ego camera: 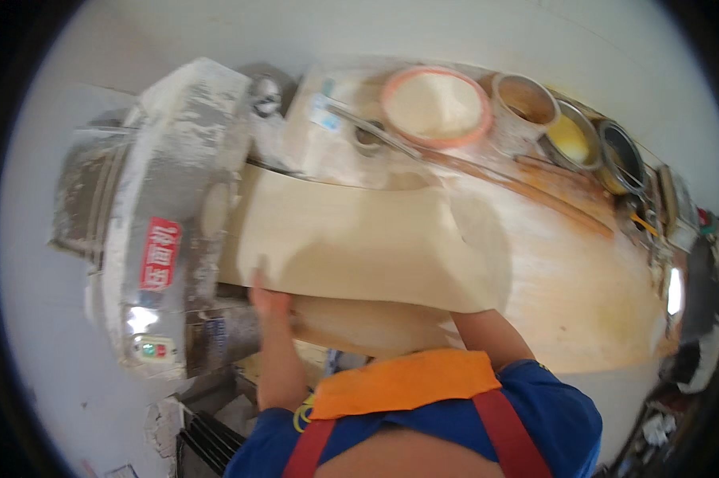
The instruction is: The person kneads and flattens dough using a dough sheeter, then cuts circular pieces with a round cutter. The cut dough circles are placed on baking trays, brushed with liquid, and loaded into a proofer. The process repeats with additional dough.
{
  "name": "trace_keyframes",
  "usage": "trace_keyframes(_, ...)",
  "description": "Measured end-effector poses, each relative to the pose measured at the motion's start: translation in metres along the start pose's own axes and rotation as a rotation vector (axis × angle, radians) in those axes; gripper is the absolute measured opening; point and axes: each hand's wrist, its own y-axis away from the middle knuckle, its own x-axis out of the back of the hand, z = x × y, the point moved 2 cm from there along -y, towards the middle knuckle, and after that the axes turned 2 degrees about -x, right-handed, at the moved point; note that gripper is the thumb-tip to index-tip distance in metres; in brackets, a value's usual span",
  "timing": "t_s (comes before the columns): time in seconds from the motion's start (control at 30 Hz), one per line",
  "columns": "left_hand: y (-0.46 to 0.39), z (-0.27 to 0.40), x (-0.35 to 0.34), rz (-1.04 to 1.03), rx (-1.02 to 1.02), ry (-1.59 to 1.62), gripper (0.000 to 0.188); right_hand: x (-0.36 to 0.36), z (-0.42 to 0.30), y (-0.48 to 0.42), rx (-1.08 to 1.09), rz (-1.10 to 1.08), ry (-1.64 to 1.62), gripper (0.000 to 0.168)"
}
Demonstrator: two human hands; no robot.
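A wide, smooth sheet of pale dough (359, 239) stretches from the rollers' side of a flour-dusted dough sheeter (201, 173) to the right, over a wooden work board (574, 299). My left hand (271, 299) holds the sheet's near edge close to the machine, thumb on top and fingers out of sight beneath. My right forearm (491, 337) passes under the sheet's near right corner, and the dough hides that hand. The right end of the sheet is folded or curled, with a shadow beside it.
Behind the dough lie a long wooden rolling pin (527, 191) and a pink-rimmed basin of pale powder (437, 107). A white bucket (524, 113), a metal bowl with yellow contents (571, 140) and a dark pot (621, 155) line the back. The machine's green and red switch (154, 349) faces me.
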Motion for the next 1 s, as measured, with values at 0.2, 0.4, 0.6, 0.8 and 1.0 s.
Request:
trace_keyframes(0.2,-0.019,0.034,0.022,0.012,-0.033,0.104,0.048,0.047,-0.017,0.04,0.034,0.094,0.108,0.031)
trace_keyframes(0.4,0.01,-0.038,0.056,0.112,0.107,-0.069,0.038,0.093,-0.048,0.058,0.104,0.142,0.252,0.031)
trace_keyframes(0.6,0.084,-0.105,0.032,0.072,0.169,-0.164,0.041,0.179,-0.103,0.104,0.287,0.281,0.57,0.031)
trace_keyframes(0.8,0.155,-0.171,0.03,-0.224,0.663,-0.336,0.049,0.309,-0.193,0.172,0.774,0.599,1.389,0.031)
trace_keyframes(1.0,0.092,-0.092,0.14,-0.056,0.078,-0.95,0.028,0.463,-0.277,0.24,0.637,0.881,1.673,0.037)
